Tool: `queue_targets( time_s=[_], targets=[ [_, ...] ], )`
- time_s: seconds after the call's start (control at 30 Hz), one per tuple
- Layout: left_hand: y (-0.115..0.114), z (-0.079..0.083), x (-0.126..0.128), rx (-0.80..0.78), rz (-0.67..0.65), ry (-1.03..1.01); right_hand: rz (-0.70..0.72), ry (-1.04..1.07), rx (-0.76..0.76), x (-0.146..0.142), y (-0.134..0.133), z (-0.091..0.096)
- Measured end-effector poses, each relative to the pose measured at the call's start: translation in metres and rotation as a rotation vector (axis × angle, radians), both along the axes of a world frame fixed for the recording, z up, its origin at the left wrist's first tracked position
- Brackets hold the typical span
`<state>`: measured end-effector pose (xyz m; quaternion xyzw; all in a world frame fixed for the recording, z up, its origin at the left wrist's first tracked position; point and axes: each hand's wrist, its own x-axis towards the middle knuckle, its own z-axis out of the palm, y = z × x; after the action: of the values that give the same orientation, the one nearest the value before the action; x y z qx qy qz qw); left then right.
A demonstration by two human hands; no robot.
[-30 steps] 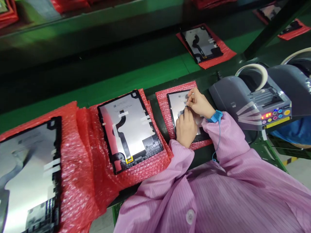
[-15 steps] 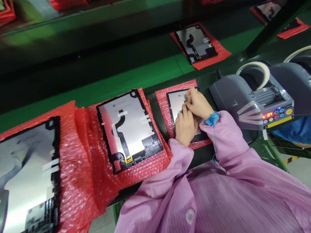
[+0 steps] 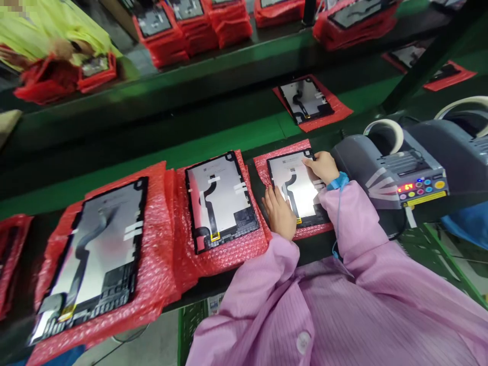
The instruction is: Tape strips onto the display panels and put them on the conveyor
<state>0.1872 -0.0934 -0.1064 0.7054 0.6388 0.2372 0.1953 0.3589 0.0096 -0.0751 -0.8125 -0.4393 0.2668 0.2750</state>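
A tablet display panel [image 3: 292, 183] lies back side up on a red bubble-wrap sheet [image 3: 263, 163] in front of me. It has a black frame, a silvery back and a dark ribbon cable with a white tape strip near its upper end. My left hand [image 3: 281, 212] rests at its lower left edge, fingers stretched out and open. At the upper right edge, my right hand [image 3: 323, 166] is closed on the panel, thumb on the silvery back and the other fingers at the rim. A blue wrist strap [image 3: 338, 181] is on my right wrist.
Left of me, a second panel [image 3: 229, 203] and a third panel [image 3: 102, 244] lie on stacked red bubble wrap. A grey tape dispenser [image 3: 381, 173] stands right. Beyond the green belt [image 3: 152, 165] lies another panel [image 3: 307, 99]; a person in yellow [image 3: 72, 25] works on the far side.
My hands have moved apart: the left to the panel's lower left edge, the right to its upper right edge. The ribbon cable now shows. The view has shifted, revealing more of the far shelf.
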Motion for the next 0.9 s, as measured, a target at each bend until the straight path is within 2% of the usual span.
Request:
queue_targets(
  time_s=[0.1,0.17,0.23,0.3,0.4,0.5,0.57,0.63,0.77,0.83,0.9],
  targets=[
    [0.002,-0.002,-0.004,0.046,0.009,-0.163,0.02,0.341,0.104,0.004,-0.011,0.016],
    [-0.001,0.002,-0.005,0.068,0.042,-0.287,0.05,0.526,0.255,0.005,-0.028,0.034],
    [-0.009,0.011,-0.005,0.045,0.13,-0.434,0.086,0.624,0.403,0.006,-0.05,0.057],
    [-0.024,0.027,-0.007,-0.058,0.199,-0.611,0.097,0.651,0.52,0.008,-0.072,0.084],
    [-0.053,0.064,-0.017,-0.196,0.122,-0.846,0.066,0.683,0.575,0.01,-0.092,0.12],
    [-0.075,0.101,-0.045,-0.104,0.047,-0.901,0.094,0.756,0.539,0.001,-0.088,0.139],
    [-0.075,0.115,-0.074,0.002,0.109,-0.851,0.203,0.777,0.518,-0.016,-0.071,0.137],
    [-0.064,0.116,-0.106,0.078,0.196,-0.757,0.32,0.779,0.526,-0.043,-0.046,0.127],
    [-0.035,0.093,-0.156,0.137,0.345,-0.464,0.454,0.713,0.457,-0.112,0.006,0.091],
    [-0.03,0.082,-0.166,0.157,0.414,-0.264,0.496,0.59,0.369,-0.143,0.024,0.073],
    [-0.033,0.075,-0.164,0.169,0.464,-0.081,0.521,0.479,0.326,-0.166,0.034,0.059]
  ],
)
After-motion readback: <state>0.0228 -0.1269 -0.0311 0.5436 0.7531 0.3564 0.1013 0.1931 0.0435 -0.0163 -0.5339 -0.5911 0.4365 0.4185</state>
